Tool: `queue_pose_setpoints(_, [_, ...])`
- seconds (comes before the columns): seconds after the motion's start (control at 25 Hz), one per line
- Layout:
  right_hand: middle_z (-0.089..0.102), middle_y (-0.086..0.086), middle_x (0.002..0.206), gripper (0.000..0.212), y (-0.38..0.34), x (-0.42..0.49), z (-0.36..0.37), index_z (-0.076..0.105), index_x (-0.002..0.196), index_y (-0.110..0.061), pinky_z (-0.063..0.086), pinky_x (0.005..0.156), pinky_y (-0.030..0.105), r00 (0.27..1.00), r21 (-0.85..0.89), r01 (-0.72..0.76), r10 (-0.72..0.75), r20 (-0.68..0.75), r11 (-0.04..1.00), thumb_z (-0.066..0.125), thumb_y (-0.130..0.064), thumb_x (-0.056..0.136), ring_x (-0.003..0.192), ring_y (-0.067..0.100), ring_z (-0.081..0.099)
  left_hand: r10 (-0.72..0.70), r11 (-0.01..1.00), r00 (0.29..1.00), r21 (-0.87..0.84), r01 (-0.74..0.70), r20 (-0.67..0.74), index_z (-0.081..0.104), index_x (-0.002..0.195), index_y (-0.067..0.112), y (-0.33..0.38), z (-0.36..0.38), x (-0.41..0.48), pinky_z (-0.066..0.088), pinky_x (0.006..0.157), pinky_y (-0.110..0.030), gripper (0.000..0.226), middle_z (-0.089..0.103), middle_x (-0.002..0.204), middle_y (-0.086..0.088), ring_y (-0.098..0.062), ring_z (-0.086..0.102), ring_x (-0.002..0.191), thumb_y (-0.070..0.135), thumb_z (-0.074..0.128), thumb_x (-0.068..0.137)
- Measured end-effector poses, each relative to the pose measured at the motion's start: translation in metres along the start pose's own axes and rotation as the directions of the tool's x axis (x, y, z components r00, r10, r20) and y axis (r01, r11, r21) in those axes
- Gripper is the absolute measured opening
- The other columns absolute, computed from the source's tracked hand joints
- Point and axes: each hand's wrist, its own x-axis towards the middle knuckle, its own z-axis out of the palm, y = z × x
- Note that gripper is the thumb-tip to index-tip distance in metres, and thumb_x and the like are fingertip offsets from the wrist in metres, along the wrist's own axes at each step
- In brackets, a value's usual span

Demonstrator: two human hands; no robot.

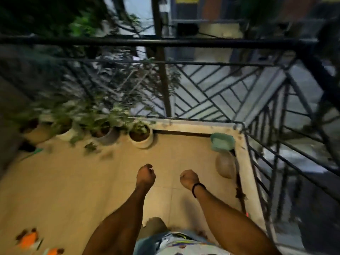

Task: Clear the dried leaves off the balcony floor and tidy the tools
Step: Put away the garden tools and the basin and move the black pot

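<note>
A person stands on a balcony at dusk, seen from just behind, with both arms stretched forward and down over the tiled balcony floor (73, 181). The left hand (146, 174) and right hand (189, 178) hang a little apart, each curled into a loose fist. Neither appears to hold anything, though the picture is blurred by movement.

Scraps of dried leaves (90, 146) lie on the tiles ahead of the left hand and off to its left, near a row of potted plants along the railing (165, 41). The nearest, a white pot (141, 140), sits just beyond the left hand. More dark litter (240, 194) lines the raised kerb to the right of the right hand.

A pale green tub (222, 142) sits in the corner ahead and to the right of the right hand, with a round brown object (225, 165) just nearer; what that is cannot be told. Far to the left of the left hand a green strip (35, 150) lies on the floor, possibly a handle. Behind and to the left of the left hand lie two orange items (29, 240), too blurred to name.

The job looks far from finished. The tiles directly under the hands appear mostly bare, but leaves remain by the pots and along the kerb, and no tool is in hand. The scattered items suggest the tidying is not yet done.
</note>
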Motion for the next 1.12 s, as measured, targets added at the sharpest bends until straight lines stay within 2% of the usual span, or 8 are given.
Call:
queue_pose_setpoints(0.12, [0.070,0.014,0.108,0.024,-0.085,0.008,0.049,0.071,0.102,0.000,0.053,0.087,0.034,0.992,-0.061,0.114,-0.110,0.062,0.992,0.053,-0.011,0.091,0.105,0.032,0.064,-0.151,0.985,0.983,-0.095,0.142,-0.100,0.065,0.125,0.005,-0.078,-0.062,0.005,0.048,0.092,-0.034,0.032,0.070,0.117,-0.016,-0.033,0.065,0.109,0.013,0.057,0.096])
queue_pose_setpoints(0.24, [0.070,0.017,0.107,0.025,-0.173,0.013,0.108,0.070,0.102,0.002,0.052,0.086,0.036,0.957,-0.160,0.260,-0.232,0.177,0.952,0.052,-0.011,0.092,0.102,0.032,0.064,-0.256,0.960,0.946,-0.164,0.225,-0.200,0.064,0.126,0.003,-0.157,-0.122,0.007,0.046,0.095,-0.034,0.032,0.070,0.119,-0.018,-0.035,0.063,0.112,0.012,0.055,0.096])
queue_pose_setpoints(0.36, [0.070,0.017,0.107,0.024,-0.259,0.007,0.174,0.070,0.098,0.002,0.052,0.086,0.036,0.903,-0.237,0.390,-0.320,0.285,0.890,0.051,-0.012,0.093,0.101,0.033,0.063,-0.411,0.903,0.868,-0.259,0.344,-0.280,0.064,0.127,0.002,-0.227,-0.181,-0.004,0.045,0.097,-0.034,0.033,0.067,0.125,-0.017,-0.035,0.061,0.117,0.011,0.054,0.097])
queue_pose_setpoints(0.52, [0.070,0.016,0.104,0.020,-0.354,0.007,0.247,0.067,0.086,-0.005,0.052,0.080,0.035,0.836,-0.284,0.502,-0.374,0.402,0.817,0.051,-0.013,0.093,0.092,0.030,0.063,-0.553,0.821,0.768,-0.368,0.436,-0.324,0.061,0.133,0.003,-0.305,-0.239,-0.007,0.047,0.092,-0.032,0.036,0.064,0.131,-0.016,-0.033,0.061,0.117,0.011,0.050,0.099])
queue_pose_setpoints(0.64, [0.071,0.009,0.105,0.016,-0.412,0.020,0.286,0.068,0.088,-0.013,0.046,0.076,0.025,0.791,-0.322,0.556,-0.369,0.488,0.767,0.053,-0.014,0.093,0.100,0.028,0.064,-0.642,0.759,0.677,-0.425,0.493,-0.360,0.062,0.131,0.003,-0.349,-0.264,0.006,0.046,0.088,-0.032,0.034,0.066,0.128,-0.017,-0.034,0.062,0.115,0.010,0.051,0.099])
queue_pose_setpoints(0.72, [0.071,0.008,0.106,0.015,-0.456,0.041,0.311,0.070,0.092,-0.013,0.045,0.076,0.024,0.754,-0.359,0.600,-0.356,0.552,0.714,0.055,-0.014,0.092,0.103,0.027,0.064,-0.686,0.720,0.621,-0.475,0.505,-0.379,0.063,0.129,0.003,-0.376,-0.283,0.026,0.046,0.087,-0.031,0.033,0.066,0.126,-0.017,-0.034,0.062,0.114,0.011,0.051,0.099])
queue_pose_setpoints(1.0, [0.071,0.010,0.100,0.020,-0.618,0.102,0.371,0.072,0.093,-0.005,0.052,0.082,0.031,0.652,-0.402,0.724,-0.367,0.663,0.560,0.053,-0.011,0.093,0.096,0.028,0.064,-0.830,0.554,0.436,-0.601,0.576,-0.347,0.065,0.126,0.005,-0.447,-0.354,0.093,0.046,0.089,-0.032,0.031,0.068,0.123,-0.016,-0.033,0.062,0.113,0.012,0.054,0.098])
queue_pose_setpoints(1.12, [0.072,0.011,0.102,0.022,-0.682,0.123,0.402,0.073,0.096,-0.004,0.054,0.083,0.032,0.637,-0.391,0.733,-0.362,0.680,0.556,0.052,-0.009,0.090,0.097,0.028,0.065,-0.865,0.499,0.388,-0.637,0.588,-0.319,0.065,0.126,0.006,-0.479,-0.387,0.128,0.047,0.090,-0.032,0.030,0.068,0.123,-0.015,-0.031,0.063,0.112,0.013,0.054,0.098])
